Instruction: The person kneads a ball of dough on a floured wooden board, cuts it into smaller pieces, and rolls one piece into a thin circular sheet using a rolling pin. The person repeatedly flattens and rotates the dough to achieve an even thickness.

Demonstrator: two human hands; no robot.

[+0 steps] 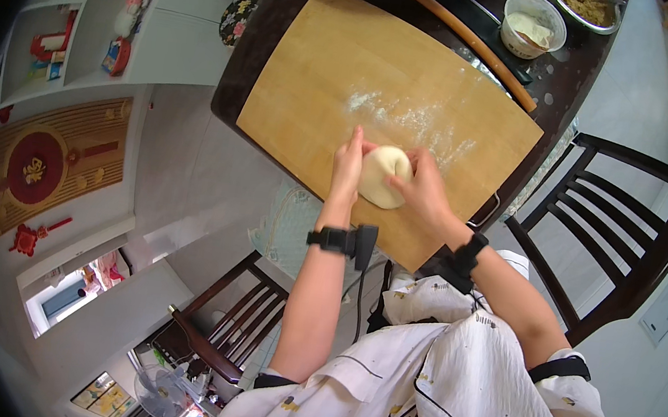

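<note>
A round, pale lump of dough (pixel 377 186) with a crease in its top is held between my hands over a wooden board (pixel 311 62). My left hand (pixel 347 168) curves along the dough's left side, fingers partly hidden behind it. My right hand (pixel 424 187) grips the other side, its thumb pressing into the crease. A scattering of white flour (pixel 389 111) lies on the board beyond the dough. Both wrists wear black straps with small devices.
Past the board on the dark table (pixel 233 94) lie a wooden rolling pin (pixel 466 36), a tub of white powder (pixel 528 33) and a metal bowl of brownish food (pixel 584 7). Dark chairs stand at right (pixel 635 231) and lower left (pixel 240 314). Shelves (pixel 74 65) line the left wall.
</note>
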